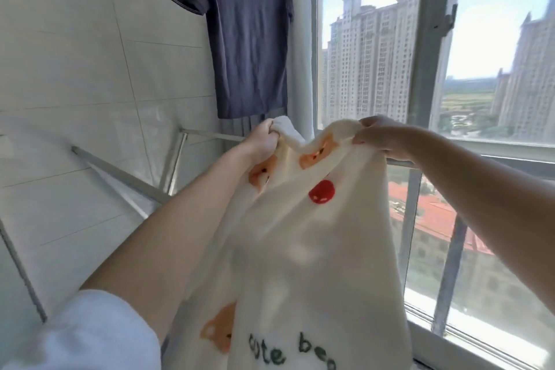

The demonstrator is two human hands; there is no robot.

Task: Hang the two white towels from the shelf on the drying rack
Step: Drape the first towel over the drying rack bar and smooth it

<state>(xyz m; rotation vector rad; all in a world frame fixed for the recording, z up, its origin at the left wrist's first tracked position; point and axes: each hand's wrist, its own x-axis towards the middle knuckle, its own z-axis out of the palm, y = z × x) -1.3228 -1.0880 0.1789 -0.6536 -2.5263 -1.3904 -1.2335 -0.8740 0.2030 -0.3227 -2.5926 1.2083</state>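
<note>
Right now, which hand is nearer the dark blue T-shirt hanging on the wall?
The left hand, gripping the towel just below the T-shirt's hem. The right hand holds the other corner farther off, by the window.

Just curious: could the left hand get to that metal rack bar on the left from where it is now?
Probably not yet: the left hand is shut on the towel. Nothing stands between it and the rack bar.

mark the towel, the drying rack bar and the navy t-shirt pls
towel (pixel 300 249): head view, on its hanging middle panel.
drying rack bar (pixel 120 173): head view, on the metal rail at left.
navy t-shirt (pixel 249 39): head view, on its chest area.
</note>
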